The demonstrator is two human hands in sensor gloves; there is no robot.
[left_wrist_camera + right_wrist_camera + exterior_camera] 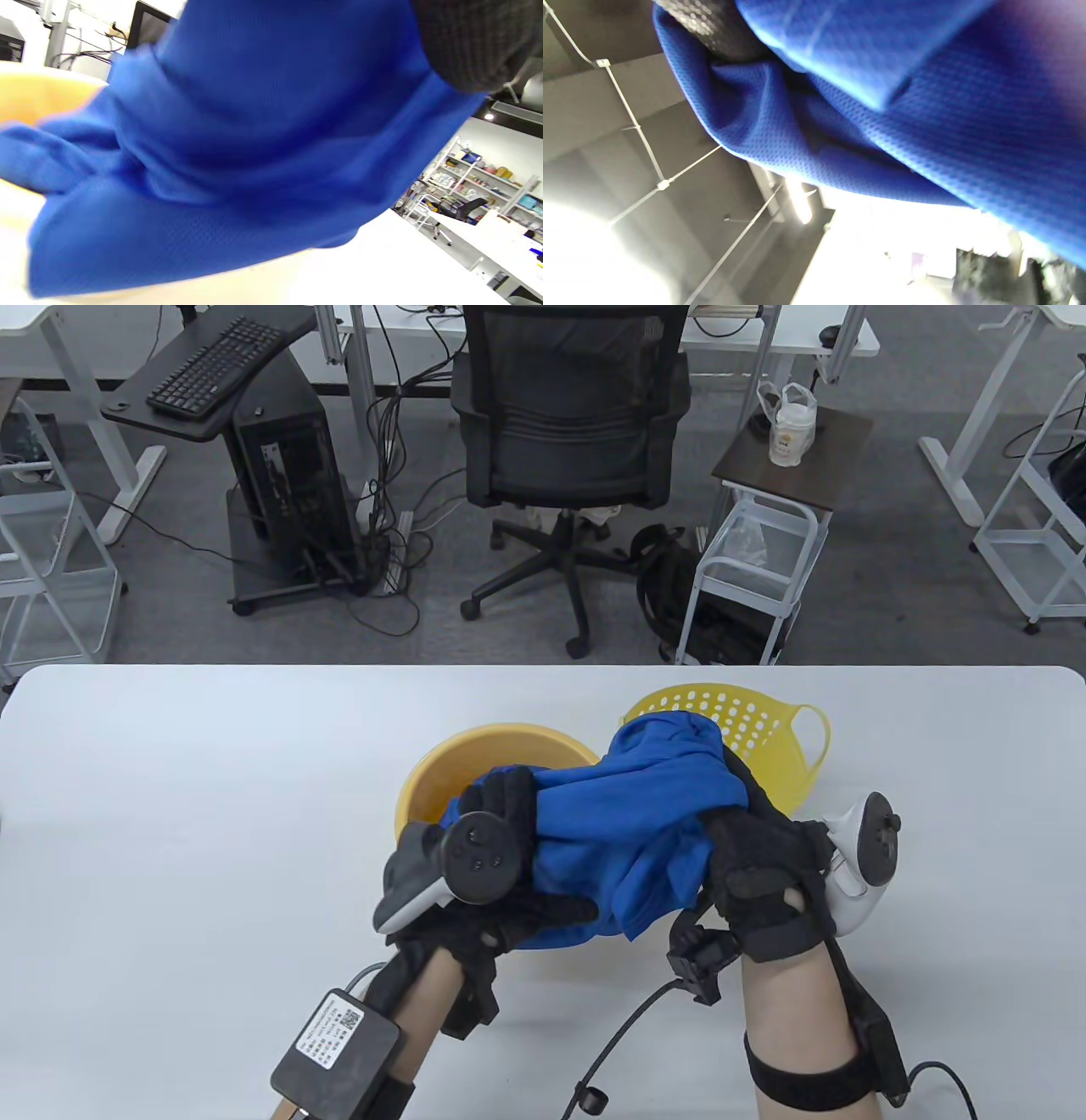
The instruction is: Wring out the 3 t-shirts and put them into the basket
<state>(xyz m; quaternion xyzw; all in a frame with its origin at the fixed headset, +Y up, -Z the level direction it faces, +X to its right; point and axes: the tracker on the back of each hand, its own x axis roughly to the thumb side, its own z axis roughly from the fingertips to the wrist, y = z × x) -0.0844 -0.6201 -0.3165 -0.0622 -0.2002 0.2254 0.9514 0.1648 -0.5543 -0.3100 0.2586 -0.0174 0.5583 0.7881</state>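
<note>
At 9 o'clock of the bundle, the left hand (pixel 501 857) curls its fingers (pixel 509 797) round one end of the blue shirt (pixel 628 806), holding it above the yellow bowl (pixel 441 780). The shirt runs as a thick, loosely bunched roll toward 3 o'clock, where the right hand (pixel 755 865) grips the other end, its fingers wrapped into the cloth and mostly hidden, so how tightly they pinch cannot be told. A loose flap hangs at 6 o'clock between the wrists. The perforated basket (pixel 789 738) stands just beyond the right hand, at 1 o'clock of the bowl.

The step looks like wringing. To do it well, the hands should turn opposite ways along the roll, with the shirt kept over the bowl so any water falls in there and not on the table (pixel 212 814). Gathering in the hanging flap first would let the twist reach all the cloth. Whether other shirts lie in the bowl or basket cannot be seen.
</note>
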